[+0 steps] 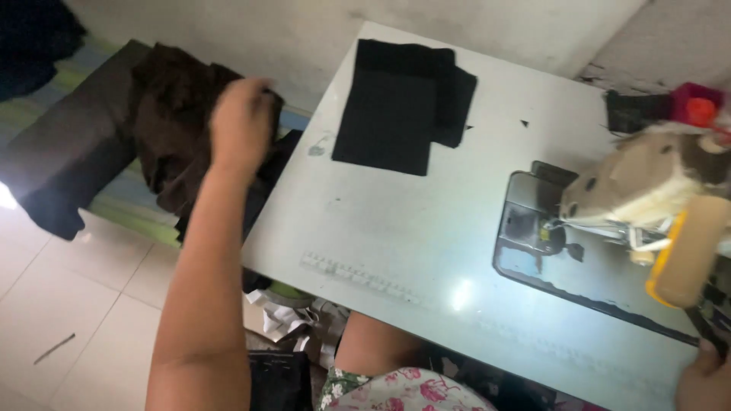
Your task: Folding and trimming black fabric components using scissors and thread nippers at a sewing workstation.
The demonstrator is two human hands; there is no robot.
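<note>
White sewing table — left hand beyond its edge, fingers closed on brown cloth pile.

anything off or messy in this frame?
Mostly tidy. Black cloth pieces lie stacked unevenly on the table, and scraps litter the floor beneath it. Left hand reaches into the heaped brown fabric.

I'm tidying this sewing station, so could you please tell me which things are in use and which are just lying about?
In use:
- left hand reaching onto the dark brown cloth pile
- right hand at the table edge, near the sewing machine

Lying about:
- black fabric pieces on the table
- scraps on the floor
</note>
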